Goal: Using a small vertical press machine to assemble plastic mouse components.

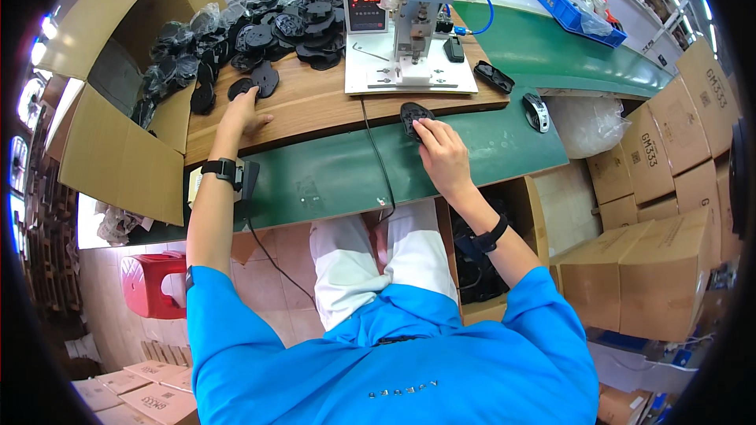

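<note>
My right hand (442, 153) pinches a black oval plastic shell (413, 118), shaped like the base of a computer mouse, just in front of the press machine (413, 55). To the left, my left hand (246, 114) reaches over the wooden board with its thumb spread apart. Its fingertips touch a small black rounded part (239, 89), and another black shell (265, 79) lies right beside it. Behind them, a big heap of similar black shells (287, 25) covers the back of the board, some in clear plastic bags.
An open cardboard box (122, 153) stands at the left. A digital counter (368, 1) sits beside the press; a cable (376, 149) runs down the green bench's front. Right of the press lie a black shell (494, 76) and a silver-black one (535, 112). Cartons (661, 267) are stacked at right.
</note>
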`<state>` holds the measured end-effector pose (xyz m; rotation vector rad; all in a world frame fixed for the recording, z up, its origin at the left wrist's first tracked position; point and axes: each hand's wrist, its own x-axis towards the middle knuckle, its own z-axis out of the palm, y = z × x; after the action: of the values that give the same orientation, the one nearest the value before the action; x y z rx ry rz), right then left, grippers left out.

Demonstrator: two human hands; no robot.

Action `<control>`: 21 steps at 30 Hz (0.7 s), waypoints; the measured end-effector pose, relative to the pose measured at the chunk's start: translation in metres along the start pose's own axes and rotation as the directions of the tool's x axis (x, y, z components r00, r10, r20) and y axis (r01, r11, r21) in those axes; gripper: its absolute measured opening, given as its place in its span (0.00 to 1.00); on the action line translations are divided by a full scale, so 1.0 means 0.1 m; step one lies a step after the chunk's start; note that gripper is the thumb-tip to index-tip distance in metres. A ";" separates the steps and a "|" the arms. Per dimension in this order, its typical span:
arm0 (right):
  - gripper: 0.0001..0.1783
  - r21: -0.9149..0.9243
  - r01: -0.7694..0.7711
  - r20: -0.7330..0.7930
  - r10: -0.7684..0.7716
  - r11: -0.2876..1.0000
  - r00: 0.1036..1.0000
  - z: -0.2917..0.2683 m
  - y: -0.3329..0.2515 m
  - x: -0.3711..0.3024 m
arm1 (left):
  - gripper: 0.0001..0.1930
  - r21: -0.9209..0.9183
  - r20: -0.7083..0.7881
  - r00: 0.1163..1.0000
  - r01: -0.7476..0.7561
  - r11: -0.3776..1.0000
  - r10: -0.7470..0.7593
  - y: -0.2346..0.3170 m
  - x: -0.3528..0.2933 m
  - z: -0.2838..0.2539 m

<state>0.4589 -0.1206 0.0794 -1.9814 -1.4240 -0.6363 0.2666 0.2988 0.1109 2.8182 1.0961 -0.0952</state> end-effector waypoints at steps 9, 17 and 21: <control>0.23 -0.086 0.063 -0.093 -0.071 0.994 0.993 0.03 0.04 0.49 | 0.51 -0.009 0.050 0.997 0.063 0.998 -0.062 0.09 -0.05 -0.14; 0.22 -0.263 0.040 -0.011 -0.044 0.964 0.999 0.37 0.38 0.73 | 0.51 -0.001 0.025 0.998 0.053 0.999 -0.053 0.08 -0.02 -0.08; 0.20 -0.254 -0.025 0.065 0.043 0.967 0.997 0.35 0.46 0.78 | 0.51 -0.007 0.041 0.997 0.065 0.998 -0.065 0.17 -0.04 -0.13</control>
<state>0.5273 -0.0552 0.0995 -2.2405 -1.4042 -0.7730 0.2755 0.2850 0.1260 2.7605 1.1763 -0.1524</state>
